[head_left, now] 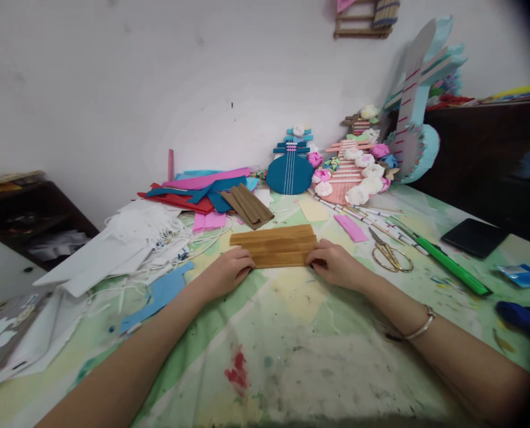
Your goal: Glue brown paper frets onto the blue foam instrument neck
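On the paint-stained table (336, 368), the brown paper (283, 246) lies between the left hand (229, 272) and right hand (338, 266), each seemingly pinching a near corner. Even, gentle tension should keep its folds aligned; it looks creased lengthwise, stepped at left. Scissors (387, 244) lie right of both hands.

Front paper (283, 245): golden brown, darker lines. Back paper (247, 206): dull brown. Table cover (265, 312): pale green, yellow and white patches, red smudge (237, 371). Small guitar shape (298, 176): deep blue-green, thin white lines. Flowers (374, 177): pink, white. Cutter (451, 264): bright green. Scissors (383, 244): gold handles. Paper scrap (163, 293): light blue.
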{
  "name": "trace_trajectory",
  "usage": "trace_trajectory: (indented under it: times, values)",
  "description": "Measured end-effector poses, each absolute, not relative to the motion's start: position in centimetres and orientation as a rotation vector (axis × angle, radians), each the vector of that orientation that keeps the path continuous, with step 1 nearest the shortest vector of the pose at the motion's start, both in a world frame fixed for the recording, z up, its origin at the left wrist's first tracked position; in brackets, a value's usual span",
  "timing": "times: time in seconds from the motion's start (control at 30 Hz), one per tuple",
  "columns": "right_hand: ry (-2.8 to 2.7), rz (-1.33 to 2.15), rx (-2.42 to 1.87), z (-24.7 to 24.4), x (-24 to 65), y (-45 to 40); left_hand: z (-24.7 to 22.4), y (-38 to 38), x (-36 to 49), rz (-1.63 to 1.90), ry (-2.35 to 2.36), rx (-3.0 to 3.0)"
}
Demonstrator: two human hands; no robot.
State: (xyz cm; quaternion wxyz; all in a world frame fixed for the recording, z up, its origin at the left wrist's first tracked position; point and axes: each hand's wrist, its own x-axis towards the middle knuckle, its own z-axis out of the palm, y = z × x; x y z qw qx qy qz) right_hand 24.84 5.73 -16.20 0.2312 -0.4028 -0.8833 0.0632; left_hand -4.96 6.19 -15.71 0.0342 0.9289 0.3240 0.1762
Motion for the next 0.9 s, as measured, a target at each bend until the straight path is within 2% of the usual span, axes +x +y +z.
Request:
trace_trajectory:
  times: [0.33, 0.63, 0.9]
  values:
    - [-2.383, 0.131, -1.193, -16.7, 25.2, 6.3, -16.3, 7.0, -5.1, 0.651, 1.202, 2.679]
    - [-2.204, 0.353, -1.466, -16.8, 25.3, 6.9, -16.7, 7.8, -5.1, 0.687, 1.415, 2.311]
    - [-2.072, 0.405, -1.568, -17.4, 25.4, 7.2, -17.2, 7.9, -4.7, 0.78, 1.526, 2.209]
